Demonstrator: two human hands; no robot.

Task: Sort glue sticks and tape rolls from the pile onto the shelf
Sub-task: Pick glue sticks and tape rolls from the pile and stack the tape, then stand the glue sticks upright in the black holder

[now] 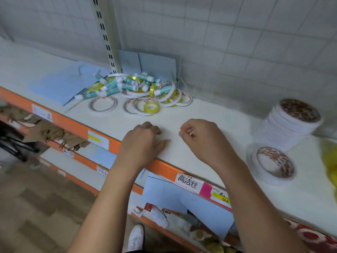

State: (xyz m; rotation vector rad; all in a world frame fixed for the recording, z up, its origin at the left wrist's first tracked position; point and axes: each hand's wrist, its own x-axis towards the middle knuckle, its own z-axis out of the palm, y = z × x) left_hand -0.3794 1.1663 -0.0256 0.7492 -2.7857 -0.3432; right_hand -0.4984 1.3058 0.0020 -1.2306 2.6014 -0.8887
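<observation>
The white shelf (pixel 200 114) carries everything here, and the pile (pixel 138 86) at its back, at the foot of the slotted upright post (pixel 107 33), serves as the marker. Left of the pile lie flat blue paper sheets (pixel 60 84), their edge under its nearest tubes. The pile itself is teal-and-white glue sticks (pixel 127 86) heaped over white tape rolls (pixel 104 105), with a small yellow roll (pixel 151 106) at its front edge.

In front of the pile, near the shelf's orange lip (pixel 73 123), the left hand (pixel 142 141) rests on the surface, fingers loosely bent and holding nothing. Just right of it, the right hand (pixel 200 137) is curled, pinching a thin tan sliver (pixel 191 132); what it is cannot be told.

Well right of the pile stands a tall stack of tape rolls (pixel 291 123), a low stack (pixel 272 165) in front of it, and a blurred yellow mass (pixel 330 161) at the frame's edge.
</observation>
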